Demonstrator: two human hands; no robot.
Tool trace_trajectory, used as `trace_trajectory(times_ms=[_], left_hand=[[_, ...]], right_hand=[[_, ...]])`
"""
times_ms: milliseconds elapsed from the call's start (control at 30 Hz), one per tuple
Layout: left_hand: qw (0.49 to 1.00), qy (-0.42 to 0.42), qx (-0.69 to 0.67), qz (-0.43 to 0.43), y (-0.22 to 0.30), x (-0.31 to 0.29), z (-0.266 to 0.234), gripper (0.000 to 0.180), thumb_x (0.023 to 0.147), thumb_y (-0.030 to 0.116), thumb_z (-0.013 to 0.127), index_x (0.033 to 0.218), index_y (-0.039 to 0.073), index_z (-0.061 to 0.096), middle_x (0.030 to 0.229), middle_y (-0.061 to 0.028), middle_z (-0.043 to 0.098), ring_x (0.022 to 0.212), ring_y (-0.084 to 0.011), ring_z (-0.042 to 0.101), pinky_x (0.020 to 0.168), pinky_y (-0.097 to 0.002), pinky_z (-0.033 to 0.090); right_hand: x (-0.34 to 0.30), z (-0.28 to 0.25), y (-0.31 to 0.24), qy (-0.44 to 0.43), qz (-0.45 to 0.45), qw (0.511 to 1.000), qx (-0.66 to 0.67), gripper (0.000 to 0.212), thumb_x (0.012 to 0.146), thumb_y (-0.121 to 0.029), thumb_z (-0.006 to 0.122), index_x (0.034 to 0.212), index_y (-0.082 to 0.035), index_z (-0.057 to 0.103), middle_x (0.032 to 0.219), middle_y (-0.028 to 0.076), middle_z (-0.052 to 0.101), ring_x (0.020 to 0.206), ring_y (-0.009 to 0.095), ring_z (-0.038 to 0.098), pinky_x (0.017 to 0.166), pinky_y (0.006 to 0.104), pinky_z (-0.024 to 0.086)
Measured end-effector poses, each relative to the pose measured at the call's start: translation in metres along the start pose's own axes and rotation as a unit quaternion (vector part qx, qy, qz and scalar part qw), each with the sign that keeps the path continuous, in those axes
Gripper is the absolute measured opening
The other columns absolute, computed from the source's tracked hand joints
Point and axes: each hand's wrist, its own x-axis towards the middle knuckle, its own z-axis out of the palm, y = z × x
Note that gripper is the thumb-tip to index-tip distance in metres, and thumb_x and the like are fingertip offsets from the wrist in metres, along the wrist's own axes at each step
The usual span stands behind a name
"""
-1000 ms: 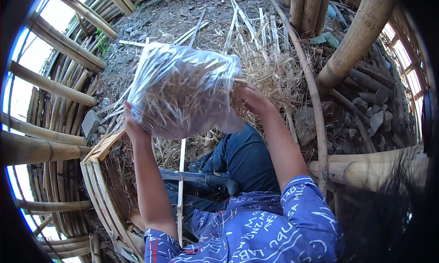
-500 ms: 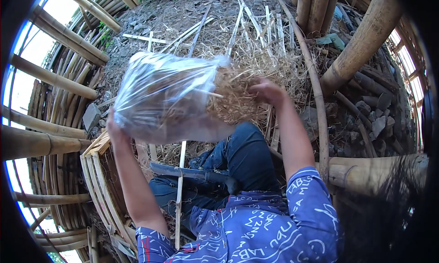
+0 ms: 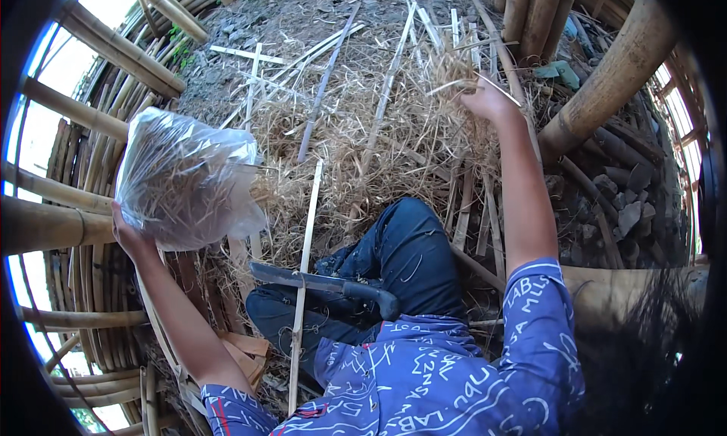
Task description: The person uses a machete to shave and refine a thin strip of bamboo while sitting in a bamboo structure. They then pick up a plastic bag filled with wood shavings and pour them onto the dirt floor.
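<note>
At the left, my left hand (image 3: 133, 233) grips the lower left side of a clear plastic bag (image 3: 189, 182). Dry, straw-coloured shavings show through the bag, and its mouth faces right. Out at the upper right, my right hand (image 3: 491, 101) is closed on a tuft of shavings (image 3: 448, 78) with thin strips in it. Below that hand, a wide layer of loose shavings (image 3: 333, 178) covers the ground. A machete (image 3: 322, 281) with a dark handle lies across my lap, and a long pale strip (image 3: 307, 243) crosses it.
Several split bamboo strips (image 3: 322, 87) lie on the ground ahead. Bamboo poles (image 3: 83, 118) line the left side, and a thick slanted pole (image 3: 613, 65) stands at the right. Broken stones (image 3: 632, 212) are heaped beyond it. Wooden pieces (image 3: 246, 353) sit beside my left forearm.
The bag has swung left and toward me with my left hand. My right hand has come away from the bag's mouth, moving right and farther out with a tuft of shavings.
</note>
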Motion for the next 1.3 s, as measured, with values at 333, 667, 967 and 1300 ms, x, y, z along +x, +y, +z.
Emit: trace_trajectory(times_ms=[333,667,967,1300], left_hand=[[0.996,-0.029,-0.078,-0.025,0.030,-0.067,0.078,0.053,0.097,0.040,0.044,0.124,-0.006,0.048,0.117,-0.0186,0.058,0.104,-0.0298,0.059,0.091,-0.0420,0.048],[0.977,-0.106,-0.149,-0.111,0.008,-0.091,0.143,0.045,0.099,0.036,0.039,0.123,-0.001,0.050,0.113,-0.0178,0.058,0.102,-0.0293,0.059,0.089,-0.0420,0.048],[0.981,-0.062,-0.160,-0.093,-0.004,-0.041,0.115,0.054,0.098,0.039,0.038,0.129,-0.004,0.044,0.119,-0.0200,0.055,0.107,-0.0327,0.056,0.094,-0.0455,0.045],[0.988,-0.042,-0.138,-0.062,0.009,-0.043,0.139,0.053,0.099,0.038,0.035,0.130,-0.005,0.044,0.127,-0.0209,0.052,0.113,-0.0333,0.054,0.100,-0.0460,0.042]], right_hand=[[-0.113,0.026,-0.101,-0.139,-0.194,0.971,-0.005,0.063,0.083,-0.034,0.068,0.136,-0.010,0.045,0.123,0.018,0.059,0.109,0.026,0.059,0.096,0.0398,0.047],[-0.074,0.093,-0.101,-0.325,-0.260,0.877,0.240,0.062,0.076,-0.031,0.076,0.125,0.001,0.053,0.098,0.018,0.067,0.091,0.023,0.065,0.078,0.0338,0.053],[-0.006,0.034,0.000,-0.107,-0.130,0.982,0.083,0.028,0.076,-0.013,0.068,0.099,0.003,0.065,0.088,0.013,0.066,0.074,0.020,0.065,0.070,0.0306,0.054],[-0.077,0.010,-0.079,0.020,-0.279,0.949,0.146,0.037,0.086,-0.015,0.063,0.121,-0.004,0.057,0.116,0.013,0.063,0.105,0.025,0.061,0.092,0.0365,0.051]])
